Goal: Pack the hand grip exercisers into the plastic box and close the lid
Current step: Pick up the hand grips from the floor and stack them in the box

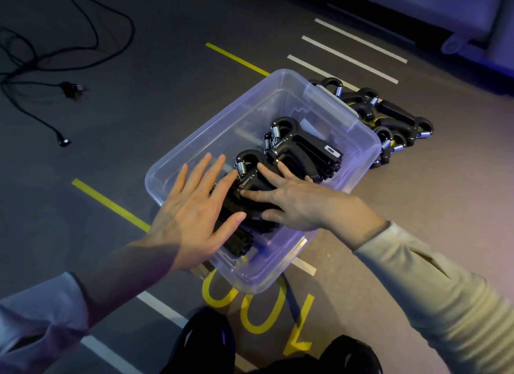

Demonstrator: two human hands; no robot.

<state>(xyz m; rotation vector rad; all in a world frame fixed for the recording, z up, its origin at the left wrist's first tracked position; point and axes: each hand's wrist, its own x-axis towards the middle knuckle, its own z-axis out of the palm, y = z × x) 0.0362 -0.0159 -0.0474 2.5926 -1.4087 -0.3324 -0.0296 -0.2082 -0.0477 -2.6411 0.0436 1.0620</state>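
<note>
The floor (139, 151) is dark grey with yellow and white lines and big yellow numbers painted at 6 o'clock. On it, in the middle, sits a clear plastic box (358, 151) with no lid on. Past the box, at 2 o'clock, a pile of black grips (389, 114) lies on the floor, touching the box's far end. Inside the box there are two bunches of grips with shiny springs. One bunch (306, 151) lies toward 1 o'clock in the box. The other bunch (250, 176) lies toward 7 o'clock, under the hands. The left hand (194, 209) comes in from 8 o'clock and lies flat on the near bunch, with its fingers straight and spread wide. The right hand (294, 204) comes in from 4 o'clock and rests on the same bunch, fingers spread, with its thumb tucked against the side of the grips. A black cable (55, 59) with plugs curls on the floor at 10 o'clock. Two dark shoes (205, 343) show at 6 o'clock.
</note>
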